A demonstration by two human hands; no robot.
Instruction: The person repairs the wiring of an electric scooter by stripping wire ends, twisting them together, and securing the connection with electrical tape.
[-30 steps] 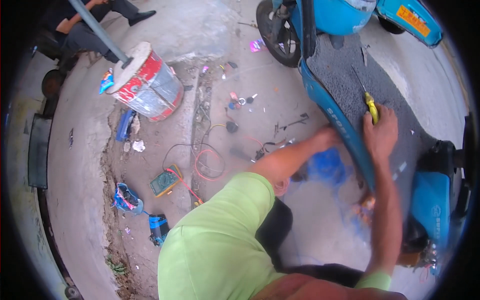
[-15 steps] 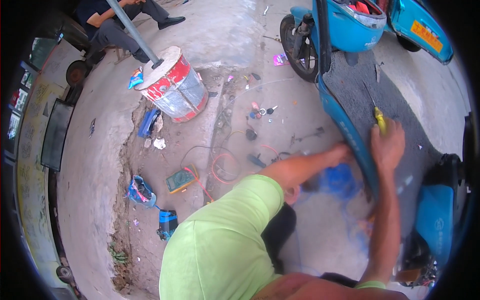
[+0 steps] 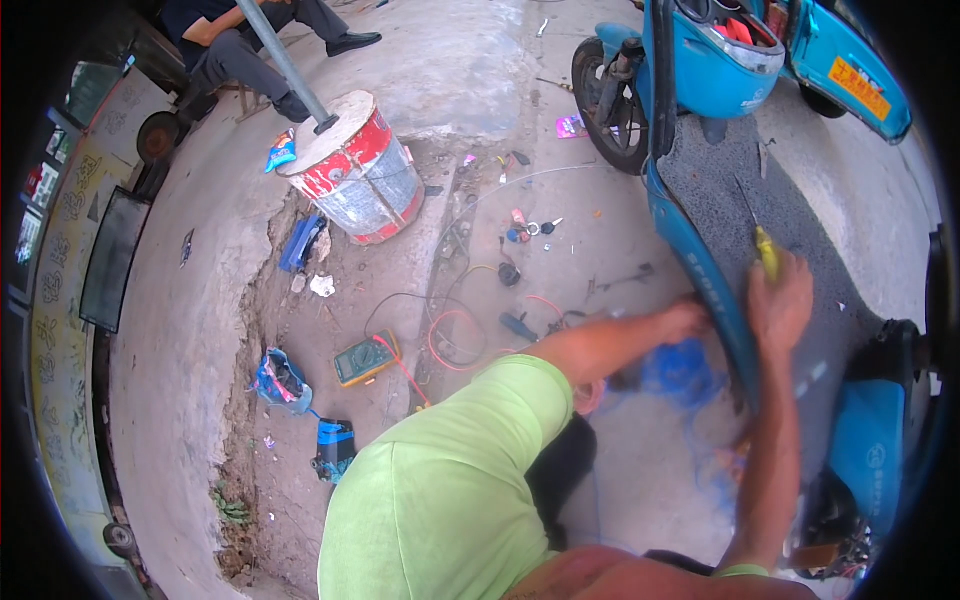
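Observation:
My right hand (image 3: pixel 781 303) is closed around the yellow handle of a screwdriver (image 3: pixel 766 255). Its thin shaft points away from me over the dark grey footboard (image 3: pixel 740 190) of a blue electric scooter. I cannot make out whether the tip touches the board. On the near side, my left hand (image 3: pixel 688 319) is at the edge of the scooter's blue side trim (image 3: pixel 700 275). Its fingers are hidden and blurred there. Below that hand is a smeared blue patch (image 3: pixel 683 372), whose kind I cannot tell.
To the left lie a multimeter (image 3: pixel 366 359) with red and black leads, a blue pouch (image 3: pixel 282 382) and keys (image 3: pixel 540 228). Farther off, a red-and-white drum (image 3: pixel 362 175) holds a metal pole (image 3: pixel 285 60). Another person sits behind it. The scooter's front wheel (image 3: pixel 610 105) stands ahead.
The whole view has shifted slightly, with the ground and scooter front now a little farther right. My right hand still holds the screwdriver in nearly the same place; my left hand stays by the trim.

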